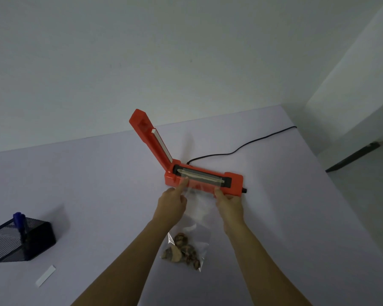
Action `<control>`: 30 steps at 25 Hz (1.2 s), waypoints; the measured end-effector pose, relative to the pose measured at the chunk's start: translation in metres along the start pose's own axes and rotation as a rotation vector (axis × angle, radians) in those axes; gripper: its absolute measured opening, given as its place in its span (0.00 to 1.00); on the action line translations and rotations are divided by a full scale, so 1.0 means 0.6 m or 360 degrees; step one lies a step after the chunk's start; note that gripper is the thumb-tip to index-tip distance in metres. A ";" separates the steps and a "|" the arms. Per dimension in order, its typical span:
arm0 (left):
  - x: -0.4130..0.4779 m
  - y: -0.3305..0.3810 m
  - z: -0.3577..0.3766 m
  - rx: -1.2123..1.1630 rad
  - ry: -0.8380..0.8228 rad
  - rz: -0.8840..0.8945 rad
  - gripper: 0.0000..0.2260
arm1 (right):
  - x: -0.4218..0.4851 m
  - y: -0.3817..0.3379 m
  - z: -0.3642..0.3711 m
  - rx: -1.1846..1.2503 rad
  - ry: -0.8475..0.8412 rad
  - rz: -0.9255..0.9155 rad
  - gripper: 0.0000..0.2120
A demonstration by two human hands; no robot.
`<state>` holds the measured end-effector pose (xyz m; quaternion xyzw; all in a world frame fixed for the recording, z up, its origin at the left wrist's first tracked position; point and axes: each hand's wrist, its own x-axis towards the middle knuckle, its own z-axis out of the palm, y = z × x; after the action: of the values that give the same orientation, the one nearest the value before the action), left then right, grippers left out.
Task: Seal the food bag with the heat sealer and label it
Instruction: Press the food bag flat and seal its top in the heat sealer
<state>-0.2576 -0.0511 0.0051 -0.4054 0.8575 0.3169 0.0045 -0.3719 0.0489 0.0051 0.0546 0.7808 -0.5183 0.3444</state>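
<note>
Bag (192, 230) at centre frame, mouth across open sealer (232, 183) bar. Fingers of left hand (171, 203) and right hand (229, 205) pinch the mouth's corners. Pale counter (97, 184); label (45, 276) and mesh holder (20, 241) lower left; cord (241, 149) upper right; white wall (186, 51) behind.

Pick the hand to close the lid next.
Left, probably. The left hand holds the bag by the hinge, just under the raised lid. The right hand pinches the bag at the far end of the sealer and can keep it flat.
</note>
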 end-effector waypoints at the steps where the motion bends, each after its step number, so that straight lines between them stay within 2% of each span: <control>1: 0.002 0.001 0.000 0.0000 -0.0008 -0.0006 0.23 | 0.003 0.005 0.001 -0.0003 -0.0044 0.0034 0.13; 5: 0.012 0.003 -0.008 -0.0042 -0.0052 -0.0051 0.22 | 0.003 0.007 0.005 0.0023 -0.0158 0.0024 0.13; 9: 0.017 0.003 -0.014 -0.0166 -0.0098 -0.0149 0.23 | 0.009 -0.012 0.009 -0.0272 -0.0066 -0.0221 0.17; 13: 0.018 0.006 -0.015 -0.0202 -0.0117 -0.0195 0.23 | 0.009 -0.021 0.013 -0.0497 -0.0046 -0.0407 0.10; 20: 0.019 0.012 -0.020 -0.0195 -0.0163 -0.0236 0.23 | 0.003 -0.019 0.012 -0.0708 0.0028 -0.0649 0.10; 25: 0.020 0.014 -0.019 -0.0197 -0.0163 -0.0246 0.23 | 0.005 -0.017 0.009 -0.0665 -0.0001 -0.0638 0.10; 30: 0.021 0.016 -0.027 -0.0116 -0.0171 -0.0196 0.23 | 0.008 -0.018 0.011 -0.0422 0.0058 -0.0422 0.12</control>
<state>-0.2689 -0.0642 0.0199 -0.4396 0.8173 0.3684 0.0553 -0.3773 0.0372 0.0092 -0.0853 0.8488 -0.4506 0.2630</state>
